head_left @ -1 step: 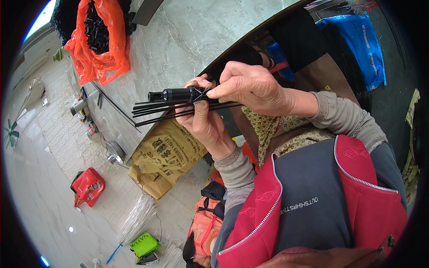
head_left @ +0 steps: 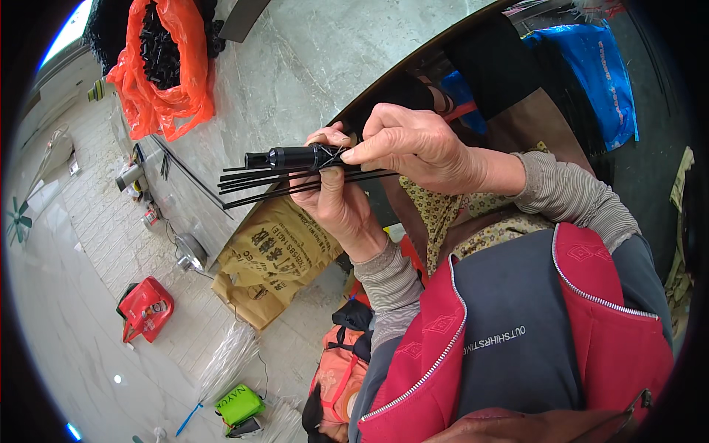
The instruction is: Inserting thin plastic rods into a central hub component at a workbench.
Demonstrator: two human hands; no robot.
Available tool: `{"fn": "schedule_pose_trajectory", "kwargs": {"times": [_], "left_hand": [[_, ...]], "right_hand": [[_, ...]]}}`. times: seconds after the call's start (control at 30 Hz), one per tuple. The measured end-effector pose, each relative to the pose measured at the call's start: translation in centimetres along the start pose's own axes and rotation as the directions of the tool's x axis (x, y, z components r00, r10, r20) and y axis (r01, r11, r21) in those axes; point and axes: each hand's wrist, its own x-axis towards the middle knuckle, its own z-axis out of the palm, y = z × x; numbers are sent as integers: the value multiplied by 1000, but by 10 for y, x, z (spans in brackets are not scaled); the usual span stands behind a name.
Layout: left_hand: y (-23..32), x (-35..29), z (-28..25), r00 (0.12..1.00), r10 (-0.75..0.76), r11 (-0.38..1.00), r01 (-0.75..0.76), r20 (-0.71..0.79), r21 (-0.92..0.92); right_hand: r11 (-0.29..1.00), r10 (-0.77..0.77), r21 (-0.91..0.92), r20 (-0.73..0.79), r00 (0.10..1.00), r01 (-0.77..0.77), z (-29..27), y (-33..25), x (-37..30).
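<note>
My left hand (head_left: 336, 203) is closed around a black cylindrical tube (head_left: 295, 156) with a narrower, hollow-looking end pointing left. Several thin black rods (head_left: 255, 186) run alongside and below the tube, passing through the same hand. Where they meet the tube's right end, thin dark strands (head_left: 330, 156) cross over one another. My right hand (head_left: 421, 144) has its thumb and index finger pinched together at those strands, its other fingers curled. The fingertips hide exactly what the pinch holds.
On the grey stone-patterned table (head_left: 310, 66) stands an orange plastic bag (head_left: 199, 96) full of small black pieces. More thin black rods (head_left: 185, 170) lie by the table edge. A brown paper sack (head_left: 277, 251) is below it. A red bag (head_left: 148, 308) and white strands (head_left: 233, 358) lie on the floor.
</note>
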Motion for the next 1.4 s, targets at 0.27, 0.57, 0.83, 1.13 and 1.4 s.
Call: {"fn": "schedule_pose_trajectory", "kwargs": {"times": [0.27, 0.57, 0.83, 1.13, 1.4], "left_hand": [[1, 0, 0, 1000, -31, 999, 31, -3, -35], [4, -7, 13, 994, -44, 999, 40, -98, -33], [17, -13, 30, 986, -92, 995, 96, -136, 23], [19, -25, 49, 984, -1, 997, 14, -178, 71], [19, -27, 55, 985, 35, 998, -25, -171, 60]], "right_hand": [[942, 326, 87, -16, 945, -324, -2, -19, 9], [880, 455, 124, 56, 889, -458, -5, -17, 14], [828, 521, 177, 106, 847, -531, -16, -21, 17], [833, 492, 221, 125, 861, -508, -20, -26, 7], [877, 479, -48, 194, 856, -479, -34, -42, 12]]}}
